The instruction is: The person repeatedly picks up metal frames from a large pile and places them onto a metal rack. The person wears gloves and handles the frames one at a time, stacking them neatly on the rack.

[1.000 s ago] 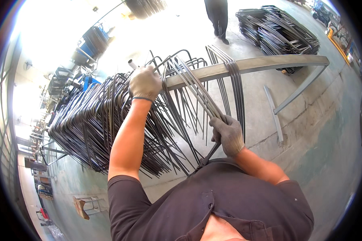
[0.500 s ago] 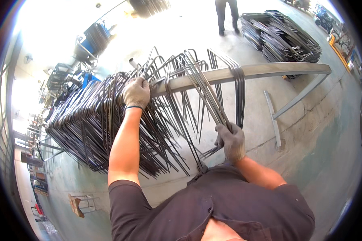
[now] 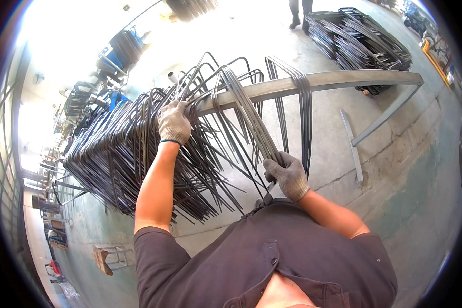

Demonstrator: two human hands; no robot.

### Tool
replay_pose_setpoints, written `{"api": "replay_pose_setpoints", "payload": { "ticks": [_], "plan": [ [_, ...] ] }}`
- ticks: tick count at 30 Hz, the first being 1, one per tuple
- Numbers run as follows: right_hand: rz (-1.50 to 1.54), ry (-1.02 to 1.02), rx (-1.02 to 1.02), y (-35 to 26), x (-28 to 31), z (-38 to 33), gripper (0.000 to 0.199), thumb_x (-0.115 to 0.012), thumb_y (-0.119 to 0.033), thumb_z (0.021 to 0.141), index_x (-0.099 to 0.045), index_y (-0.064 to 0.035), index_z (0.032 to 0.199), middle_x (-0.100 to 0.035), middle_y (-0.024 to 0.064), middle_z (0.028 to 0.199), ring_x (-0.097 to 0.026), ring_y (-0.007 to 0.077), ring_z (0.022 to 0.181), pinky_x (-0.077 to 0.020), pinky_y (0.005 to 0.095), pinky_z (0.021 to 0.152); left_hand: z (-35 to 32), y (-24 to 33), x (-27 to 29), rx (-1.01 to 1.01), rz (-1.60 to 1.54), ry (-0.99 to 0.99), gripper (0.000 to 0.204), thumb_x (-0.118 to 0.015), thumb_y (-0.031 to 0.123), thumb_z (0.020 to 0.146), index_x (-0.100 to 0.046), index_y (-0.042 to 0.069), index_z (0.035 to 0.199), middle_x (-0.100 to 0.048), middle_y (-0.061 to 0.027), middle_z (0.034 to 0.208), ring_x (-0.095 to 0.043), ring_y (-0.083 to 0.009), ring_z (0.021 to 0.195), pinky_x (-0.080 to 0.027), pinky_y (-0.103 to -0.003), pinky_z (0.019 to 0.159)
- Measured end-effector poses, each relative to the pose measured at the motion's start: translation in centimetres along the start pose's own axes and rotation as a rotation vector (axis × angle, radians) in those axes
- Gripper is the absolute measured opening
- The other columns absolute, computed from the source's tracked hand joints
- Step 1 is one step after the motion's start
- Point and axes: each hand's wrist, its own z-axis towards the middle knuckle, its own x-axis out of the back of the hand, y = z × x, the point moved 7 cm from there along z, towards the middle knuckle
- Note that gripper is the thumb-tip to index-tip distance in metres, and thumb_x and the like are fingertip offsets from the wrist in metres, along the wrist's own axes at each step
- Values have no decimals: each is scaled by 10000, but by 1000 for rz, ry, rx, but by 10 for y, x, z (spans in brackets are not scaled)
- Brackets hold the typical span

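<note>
Many dark U-bent metal tubes (image 3: 123, 154) hang packed together over a long steel beam (image 3: 354, 78). My left hand (image 3: 174, 122), in a light knitted glove, is closed at the bends at the right end of the packed row, its fingertips partly hidden among them. My right hand (image 3: 288, 177), in a grey-palmed glove, grips the lower ends of a small bundle of bent tubes (image 3: 249, 115) that slants from the beam toward me. Just right of that bundle, several more bent tubes (image 3: 305, 108) hang apart on the beam.
A big stack of bent tubes (image 3: 362, 41) lies on the floor at the far right, a person's legs (image 3: 299, 13) beside it. The beam's angled leg (image 3: 387, 113) meets a floor bar (image 3: 351, 146). A small wooden-topped stool (image 3: 103, 261) stands at lower left.
My right hand has moved left, and the bundle it holds has shifted left along the beam. My left hand stays at the row's bends. The person's legs in the background have moved right.
</note>
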Motion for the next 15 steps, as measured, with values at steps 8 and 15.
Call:
{"api": "replay_pose_setpoints", "payload": {
  "ticks": [8, 15],
  "plan": [
    [-98, -1, 59, -26, -40, 22, 305, -798, -274, 1056, -758, 26, 1018, -699, 30, 772, -627, 102, 679, -512, 304, 632, -27, -72, 27, 89, -6, 168, 439, -649, -1, 909, -815, 84, 1307, -766, -191, 1432, -704, -431, 1339, -565, -503, 1167],
    [-167, -91, 88, -23, -71, 49, 343, -841, -336, 1059, -791, 4, 1071, -756, 33, 837, -662, 98, 734, -553, 312, 690, -103, -163, 0, 560, -210, 354, 340, -746, 153, 979, -792, 30, 1293, -841, -204, 1120, -820, -391, 1079, -620, -460, 1008]
  ]
}}
